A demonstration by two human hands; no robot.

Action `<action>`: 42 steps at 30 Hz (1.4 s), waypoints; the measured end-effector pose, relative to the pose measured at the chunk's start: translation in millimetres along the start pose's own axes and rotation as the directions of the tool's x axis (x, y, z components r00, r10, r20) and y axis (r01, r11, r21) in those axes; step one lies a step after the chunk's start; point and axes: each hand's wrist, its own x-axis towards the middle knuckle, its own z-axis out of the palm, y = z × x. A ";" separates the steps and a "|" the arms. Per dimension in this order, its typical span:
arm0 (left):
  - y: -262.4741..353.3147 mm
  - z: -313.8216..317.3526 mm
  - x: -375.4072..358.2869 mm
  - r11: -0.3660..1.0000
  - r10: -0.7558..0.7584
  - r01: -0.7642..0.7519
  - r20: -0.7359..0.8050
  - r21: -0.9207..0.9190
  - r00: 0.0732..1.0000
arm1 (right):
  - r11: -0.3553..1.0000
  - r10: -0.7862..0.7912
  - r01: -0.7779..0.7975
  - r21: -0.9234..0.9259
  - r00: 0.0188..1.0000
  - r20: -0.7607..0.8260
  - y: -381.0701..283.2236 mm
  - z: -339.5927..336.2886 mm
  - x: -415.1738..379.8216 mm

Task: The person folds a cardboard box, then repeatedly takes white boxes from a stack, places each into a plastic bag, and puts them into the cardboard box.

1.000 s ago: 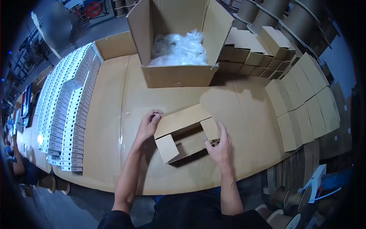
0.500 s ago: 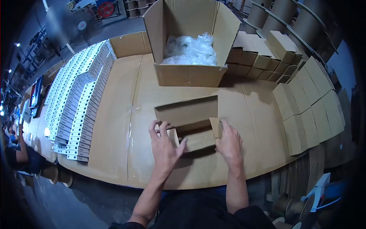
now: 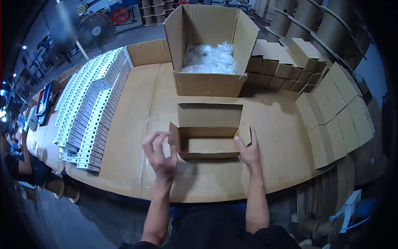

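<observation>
In front of me on the cardboard-covered table [image 3: 195, 189] stands a small cardboard box [image 3: 207, 155]. Its top is open, the long back flap [image 3: 210, 115] is raised, and nothing shows inside. My right hand [image 3: 250, 153] grips the box at its right end, thumb on the inner side of the short end flap and fingers outside it. Just off the left end flap [image 3: 174, 135] is my left hand [image 3: 161, 155], its fingers curved and apart, holding nothing.
A large open carton [image 3: 209, 85] with clear plastic bags [image 3: 210, 58] stands behind the box. Stacked white boxes [image 3: 89, 108] line the left side. Closed small cardboard boxes fill the back right [image 3: 286, 66] and right edge [image 3: 336, 120]. Another person [image 3: 25, 164] sits far left.
The small box has turned squarer to me and its left end flap now stands out. My left hand has moved left, off the box; my right hand stays at the right end.
</observation>
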 end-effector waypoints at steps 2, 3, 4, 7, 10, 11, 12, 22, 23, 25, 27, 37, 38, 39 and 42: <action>32.4 0.5 -1.9 0.940 0.251 -0.154 0.309 -0.305 0.917 | 0.985 -0.122 0.124 0.116 0.992 -0.024 -1.5 4.3 1.9; 53.4 5.7 -3.1 0.958 0.179 -0.054 0.441 -0.281 0.880 | 0.985 -0.152 0.154 0.082 0.988 -0.027 1.1 5.9 4.9; 57.9 14.6 -7.2 0.975 0.187 -0.094 0.507 -0.204 0.842 | 0.982 -0.181 0.182 0.049 0.983 -0.028 5.7 7.5 7.6; 28.7 55.5 -23.9 0.969 0.212 -0.103 0.538 -0.226 0.816 | 0.964 -0.256 0.251 -0.090 0.965 -0.052 -2.6 13.8 22.3; 2.5 99.4 -5.4 0.935 0.330 -0.235 0.407 -0.266 0.852 | 0.988 -0.029 0.020 -0.155 0.998 -0.057 -14.8 22.9 47.1; -5.0 114.2 4.6 0.930 0.345 -0.254 0.389 -0.266 0.854 | 0.993 -0.067 0.062 -0.103 0.997 -0.048 -15.1 24.9 51.7; -14.5 130.0 15.1 0.914 0.376 -0.279 0.362 -0.294 0.853 | 0.993 -0.109 0.107 -0.050 0.993 -0.040 -14.7 28.7 57.9; -58.0 198.3 73.1 0.881 0.432 -0.336 0.277 -0.333 0.858 | 0.995 -0.102 0.099 -0.027 0.978 -0.183 71.6 21.3 66.4; -53.2 185.5 76.0 0.861 0.447 -0.359 0.199 -0.361 0.872 | 0.993 -0.111 0.116 0.015 0.973 -0.203 75.5 24.0 66.0; -47.6 153.6 82.1 0.854 0.474 -0.410 0.152 -0.321 0.867 | 0.995 -0.094 0.098 0.015 0.979 -0.181 74.8 24.3 66.6; -76.8 118.7 97.2 0.854 0.475 -0.458 0.010 -0.249 0.880 | 0.995 -0.081 0.088 0.037 0.984 -0.160 68.0 27.6 60.7; -360.0 5.1 230.0 0.821 0.177 -0.132 -0.029 0.556 0.984 | 0.960 -0.270 0.260 -0.098 0.958 -0.096 53.9 44.9 41.7; -375.8 3.2 230.9 0.804 0.164 -0.140 0.011 0.578 0.986 | 0.964 -0.258 0.252 -0.083 0.963 -0.074 38.2 52.8 31.3; -383.7 -1.0 230.7 0.787 0.146 -0.150 0.057 0.598 0.988 | 0.969 -0.241 0.237 -0.069 0.969 -0.050 29.1 62.4 21.2; -374.4 -16.0 237.4 0.727 0.157 -0.191 0.111 0.659 0.981 | 0.960 -0.281 0.279 0.031 0.952 0.124 5.4 85.9 2.9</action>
